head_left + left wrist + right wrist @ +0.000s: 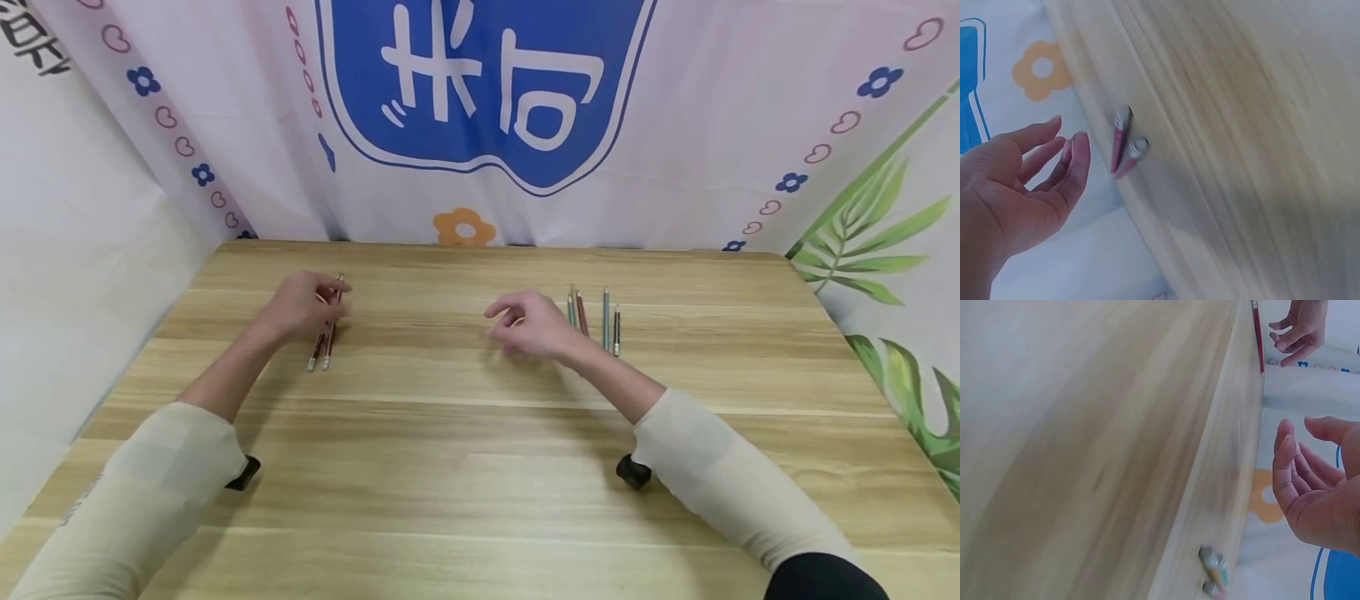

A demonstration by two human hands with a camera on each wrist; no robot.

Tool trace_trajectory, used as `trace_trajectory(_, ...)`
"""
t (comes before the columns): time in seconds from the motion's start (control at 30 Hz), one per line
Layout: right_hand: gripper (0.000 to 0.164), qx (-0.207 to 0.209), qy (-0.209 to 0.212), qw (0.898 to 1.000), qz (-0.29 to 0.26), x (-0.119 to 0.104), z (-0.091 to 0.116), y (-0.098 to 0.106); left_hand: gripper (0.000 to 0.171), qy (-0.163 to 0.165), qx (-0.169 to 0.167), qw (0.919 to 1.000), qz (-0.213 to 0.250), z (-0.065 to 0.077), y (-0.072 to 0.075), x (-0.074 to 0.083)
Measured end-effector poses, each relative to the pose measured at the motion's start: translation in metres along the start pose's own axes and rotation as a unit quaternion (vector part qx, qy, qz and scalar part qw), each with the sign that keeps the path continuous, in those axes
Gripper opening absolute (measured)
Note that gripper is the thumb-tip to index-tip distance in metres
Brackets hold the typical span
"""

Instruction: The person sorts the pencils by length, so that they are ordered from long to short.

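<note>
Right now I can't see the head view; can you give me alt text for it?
The left hand is over two pencils at the left of a wood-grain table, while the right hand, holding nothing, is just left of another group of pencils. Behind hangs a pale cloth with a blue emblem.

Large white characters (pixel 439 62) on the blue shield-shaped emblem (pixel 480 137) and cropped black characters (pixel 30 42) on white sheeting (pixel 75 225) could not be read surely.
</note>
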State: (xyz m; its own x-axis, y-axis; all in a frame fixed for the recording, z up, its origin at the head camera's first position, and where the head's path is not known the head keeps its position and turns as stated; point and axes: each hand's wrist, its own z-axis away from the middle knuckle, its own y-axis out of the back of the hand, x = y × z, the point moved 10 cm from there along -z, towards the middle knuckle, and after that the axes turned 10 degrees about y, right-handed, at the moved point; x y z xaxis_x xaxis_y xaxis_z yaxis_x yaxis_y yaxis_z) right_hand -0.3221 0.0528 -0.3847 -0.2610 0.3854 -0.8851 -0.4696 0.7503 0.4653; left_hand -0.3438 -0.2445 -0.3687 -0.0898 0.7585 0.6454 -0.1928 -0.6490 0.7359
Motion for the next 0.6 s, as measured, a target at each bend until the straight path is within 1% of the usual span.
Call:
trace_trajectory(0.1,0.035,0.008,-0.015,1.0,-0.003,0.007,0.009,0.011,0.044,-0.004,-0.02,0.9997,0.012,-0.001,-0.009,0.009)
trace_trajectory(0.2,0.035,0.017,-0.024,1.0,-0.003,0.013,0.016,0.02,0.046,-0.01,-0.034,0.9989,0.03,-0.001,-0.017,0.016)
trace_trajectory(0.3,0.035,0.024,-0.029,0.999,-0.003,0.018,0.022,0.028,0.046,-0.014,-0.038,0.9982,0.043,-0.001,-0.024,0.022)
trace_trajectory(0.43,0.035,0.029,-0.033,0.999,-0.003,0.023,0.029,0.036,0.044,-0.009,-0.043,0.9972,0.061,-0.001,-0.032,0.028)
trace_trajectory(0.6,0.035,0.035,-0.039,0.999,0.01,0.027,0.037,0.047,0.042,-0.012,-0.043,0.9969,0.064,-0.002,-0.042,0.038)
